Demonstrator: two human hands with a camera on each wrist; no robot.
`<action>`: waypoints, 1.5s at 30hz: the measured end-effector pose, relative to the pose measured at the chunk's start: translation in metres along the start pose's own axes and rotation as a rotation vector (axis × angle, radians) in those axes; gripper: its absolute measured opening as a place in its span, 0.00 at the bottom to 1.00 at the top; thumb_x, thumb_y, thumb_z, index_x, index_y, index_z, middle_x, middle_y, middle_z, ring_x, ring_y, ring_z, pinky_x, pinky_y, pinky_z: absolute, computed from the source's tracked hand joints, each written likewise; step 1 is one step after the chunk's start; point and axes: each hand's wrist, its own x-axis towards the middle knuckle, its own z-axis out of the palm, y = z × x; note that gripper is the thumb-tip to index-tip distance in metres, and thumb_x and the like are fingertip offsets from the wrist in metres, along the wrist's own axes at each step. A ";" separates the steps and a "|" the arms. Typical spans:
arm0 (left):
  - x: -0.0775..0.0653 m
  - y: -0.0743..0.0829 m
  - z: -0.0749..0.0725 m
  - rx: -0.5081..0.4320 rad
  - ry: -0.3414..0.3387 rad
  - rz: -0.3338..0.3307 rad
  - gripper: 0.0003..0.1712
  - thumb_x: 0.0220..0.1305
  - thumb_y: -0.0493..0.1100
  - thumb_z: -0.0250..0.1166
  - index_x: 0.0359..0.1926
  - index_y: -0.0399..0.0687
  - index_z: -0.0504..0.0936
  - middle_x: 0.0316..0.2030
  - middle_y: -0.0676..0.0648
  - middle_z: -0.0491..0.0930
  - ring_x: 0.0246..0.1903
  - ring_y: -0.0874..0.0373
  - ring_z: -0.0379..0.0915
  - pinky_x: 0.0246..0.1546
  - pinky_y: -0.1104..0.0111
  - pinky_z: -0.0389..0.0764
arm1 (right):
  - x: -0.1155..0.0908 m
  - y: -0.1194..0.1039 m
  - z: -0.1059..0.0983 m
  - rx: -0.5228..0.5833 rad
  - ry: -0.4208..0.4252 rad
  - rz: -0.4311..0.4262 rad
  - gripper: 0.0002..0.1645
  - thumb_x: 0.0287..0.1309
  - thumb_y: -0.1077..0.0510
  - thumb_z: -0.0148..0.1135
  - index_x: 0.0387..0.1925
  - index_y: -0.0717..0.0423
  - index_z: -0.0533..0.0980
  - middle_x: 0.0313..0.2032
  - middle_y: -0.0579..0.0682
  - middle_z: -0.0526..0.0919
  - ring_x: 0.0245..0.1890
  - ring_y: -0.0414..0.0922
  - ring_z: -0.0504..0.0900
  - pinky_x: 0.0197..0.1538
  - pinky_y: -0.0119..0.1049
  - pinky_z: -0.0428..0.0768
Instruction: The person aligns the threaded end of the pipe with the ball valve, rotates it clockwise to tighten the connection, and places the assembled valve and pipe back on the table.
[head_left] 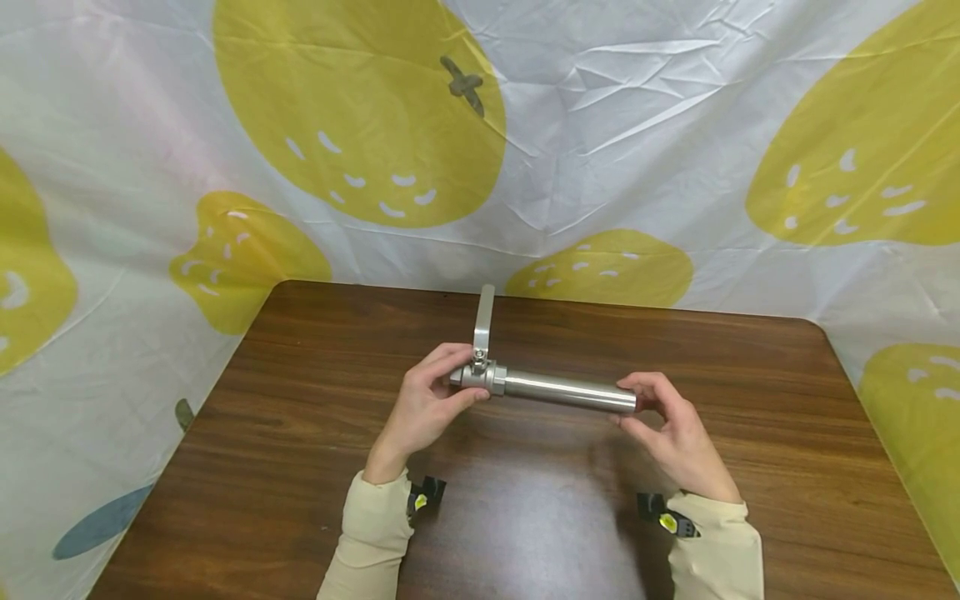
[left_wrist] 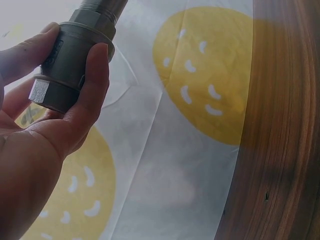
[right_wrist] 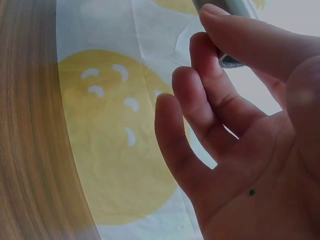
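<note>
A steel ball valve (head_left: 478,377) with a flat lever handle (head_left: 483,321) is joined to a smooth metal pipe (head_left: 570,392). They are held above the table, the pipe pointing right and the lever toward the back. My left hand (head_left: 423,408) grips the valve body between thumb and fingers; the left wrist view shows the fingers around the valve body (left_wrist: 70,65) and its hex end. My right hand (head_left: 671,429) pinches the pipe's free end, and in the right wrist view the pipe end (right_wrist: 232,61) shows between thumb and fingers. In that view the valve is out of frame.
Beneath both hands lies a brown wood-grain table (head_left: 525,517). A white sheet (head_left: 600,150) with yellow fruit prints hangs behind it and along both sides. Each wrist bears a small dark strapped device (head_left: 675,521) near the sleeve.
</note>
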 end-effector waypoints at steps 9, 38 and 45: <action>0.000 0.000 0.000 0.004 0.006 -0.003 0.27 0.45 0.30 0.68 0.51 0.33 0.74 0.48 0.43 0.71 0.41 0.57 0.70 0.40 0.73 0.78 | 0.002 -0.018 -0.003 -0.031 -0.002 0.021 0.27 0.42 0.70 0.67 0.46 0.57 0.69 0.32 0.44 0.77 0.32 0.36 0.75 0.32 0.24 0.73; 0.000 -0.003 -0.001 -0.003 0.016 0.025 0.27 0.44 0.29 0.68 0.50 0.33 0.74 0.48 0.42 0.71 0.43 0.57 0.70 0.42 0.74 0.77 | 0.003 -0.035 -0.005 -0.056 -0.036 0.090 0.24 0.48 0.65 0.65 0.49 0.55 0.70 0.26 0.46 0.73 0.30 0.36 0.71 0.26 0.25 0.69; 0.000 -0.002 -0.001 -0.007 0.010 0.021 0.27 0.45 0.29 0.68 0.50 0.33 0.74 0.48 0.41 0.71 0.43 0.57 0.69 0.41 0.74 0.77 | 0.002 -0.037 -0.005 -0.059 -0.058 0.113 0.21 0.51 0.63 0.63 0.49 0.54 0.70 0.27 0.46 0.73 0.27 0.36 0.70 0.18 0.27 0.67</action>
